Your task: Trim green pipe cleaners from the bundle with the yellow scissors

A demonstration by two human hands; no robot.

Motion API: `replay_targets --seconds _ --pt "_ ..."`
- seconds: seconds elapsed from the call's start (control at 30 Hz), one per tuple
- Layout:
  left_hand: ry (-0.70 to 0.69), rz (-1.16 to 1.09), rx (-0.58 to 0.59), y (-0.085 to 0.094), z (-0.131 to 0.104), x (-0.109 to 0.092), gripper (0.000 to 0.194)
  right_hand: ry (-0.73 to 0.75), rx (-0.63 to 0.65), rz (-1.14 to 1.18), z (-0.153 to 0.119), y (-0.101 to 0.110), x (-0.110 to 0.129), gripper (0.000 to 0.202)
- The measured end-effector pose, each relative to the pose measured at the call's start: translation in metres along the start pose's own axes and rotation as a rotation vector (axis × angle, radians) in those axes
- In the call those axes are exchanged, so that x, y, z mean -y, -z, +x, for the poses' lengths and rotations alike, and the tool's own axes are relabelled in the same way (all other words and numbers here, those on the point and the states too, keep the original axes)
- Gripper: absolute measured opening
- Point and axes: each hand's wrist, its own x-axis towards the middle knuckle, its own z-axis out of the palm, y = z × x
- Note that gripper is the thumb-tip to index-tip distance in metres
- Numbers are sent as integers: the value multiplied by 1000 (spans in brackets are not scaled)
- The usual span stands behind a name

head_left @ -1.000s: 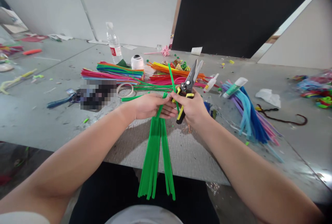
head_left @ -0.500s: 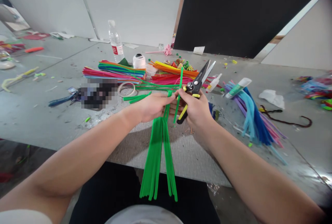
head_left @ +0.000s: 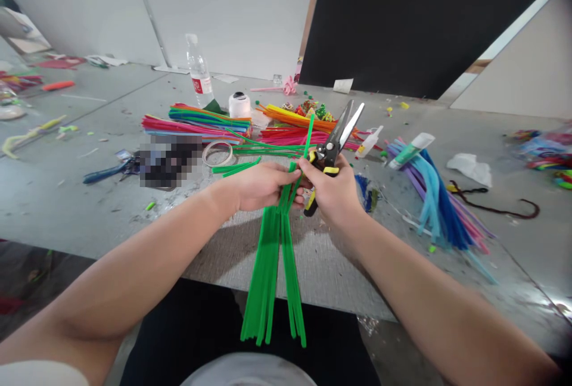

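Note:
My left hand [head_left: 263,184] is closed on a few short green pipe cleaners [head_left: 285,193] above the table edge. In my right hand [head_left: 337,186] are scissors [head_left: 333,151] with yellow-and-black handles, their blades parted and pointing away from me. The thumb and a finger of that hand also pinch one green pipe cleaner [head_left: 309,136], whose lower end reaches the pieces in my left hand. Below the hands, a bundle of long green pipe cleaners [head_left: 263,273] hangs over the table's front edge, split into two groups. Some short green pieces [head_left: 235,168] lie beyond my left wrist.
A tape roll [head_left: 217,154], piles of coloured pipe cleaners [head_left: 196,127], a spool of white thread [head_left: 239,105] and a plastic bottle [head_left: 199,73] stand or lie behind. On the right are blue and purple pipe cleaners [head_left: 440,201], a tube [head_left: 413,151] and a glue bottle [head_left: 370,142].
My right hand has shifted slightly left, bringing the lower end of the pinched green pipe cleaner against the pieces in my left hand. The scissors have tilted a little with it.

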Motion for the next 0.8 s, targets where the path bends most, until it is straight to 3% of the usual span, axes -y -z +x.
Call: replay_targets --seconds 0.47,0.8 --pt "11 69 60 5 -3 -1 30 47 21 -77 2 2 4 38" --pt "8 67 33 2 -3 -1 24 34 16 -80 1 2 4 34"
